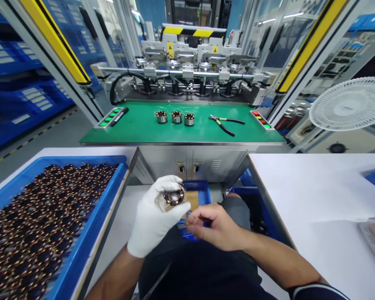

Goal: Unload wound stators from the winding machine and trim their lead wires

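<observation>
Gloved left hand holds a wound stator over the lap, bare right hand beside it.

A blue plastic tray (81, 254) at the left is full of copper-wound stator coils (34, 225). The white-gloved left hand (154, 216) is raised, fingers closed around a round copper-wound stator (174, 196). The bare right hand (215, 228), fingers pinched together, sits just beside it. Three more stators (176, 117) and yellow-handled cutters (224, 123) lie on the green tabletop (137, 127).

Yellow triangular warning signs (170, 49) on the machine (187, 62), no legible text
</observation>
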### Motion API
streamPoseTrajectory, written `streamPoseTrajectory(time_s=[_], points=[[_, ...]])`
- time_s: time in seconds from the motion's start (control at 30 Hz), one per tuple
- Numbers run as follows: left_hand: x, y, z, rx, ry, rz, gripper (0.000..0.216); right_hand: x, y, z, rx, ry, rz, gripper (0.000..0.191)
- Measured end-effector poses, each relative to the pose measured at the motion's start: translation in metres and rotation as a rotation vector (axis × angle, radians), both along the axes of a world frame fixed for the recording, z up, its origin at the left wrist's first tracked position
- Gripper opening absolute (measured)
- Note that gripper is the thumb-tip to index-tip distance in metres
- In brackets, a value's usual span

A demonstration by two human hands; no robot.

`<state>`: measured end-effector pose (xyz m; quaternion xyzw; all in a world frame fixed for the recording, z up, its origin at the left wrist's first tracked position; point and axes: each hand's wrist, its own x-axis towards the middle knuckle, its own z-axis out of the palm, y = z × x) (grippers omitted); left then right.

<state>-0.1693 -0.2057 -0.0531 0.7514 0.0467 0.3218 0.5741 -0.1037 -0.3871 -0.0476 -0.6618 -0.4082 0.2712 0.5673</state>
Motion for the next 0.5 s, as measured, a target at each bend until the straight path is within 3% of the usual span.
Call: streamPoseTrajectory(time_s=[0.07, 0.13, 0.2, 0.27, 0.4, 0.5], points=[[-0.004, -0.001, 0.0, 0.128, -0.061, -0.004, 0.031, 0.007, 0.0, 0.003, 0.093, -0.355, -0.133, 0.022], [-0.007, -0.002, 0.002, 0.195, -0.106, -0.021, 0.036, 0.015, 0.0, 0.009, 0.21, -0.652, -0.283, 0.035], [-0.008, -0.003, 0.003, 0.213, -0.074, -0.008, 0.041, 0.02, 0.002, 0.015, 0.324, -0.764, -0.334, 0.044], [-0.008, -0.006, 0.002, 0.196, -0.011, 0.011, 0.048, 0.021, 0.005, 0.02, 0.392, -0.758, -0.312, 0.038], [-0.006, -0.013, -0.002, 0.149, 0.043, 0.037, 0.063, 0.016, 0.012, 0.019, 0.434, -0.664, -0.315, 0.006], [-0.002, -0.017, 0.0, 0.178, 0.078, 0.102, 0.065, 0.013, 0.013, 0.013, 0.423, -0.418, -0.348, 0.009]])
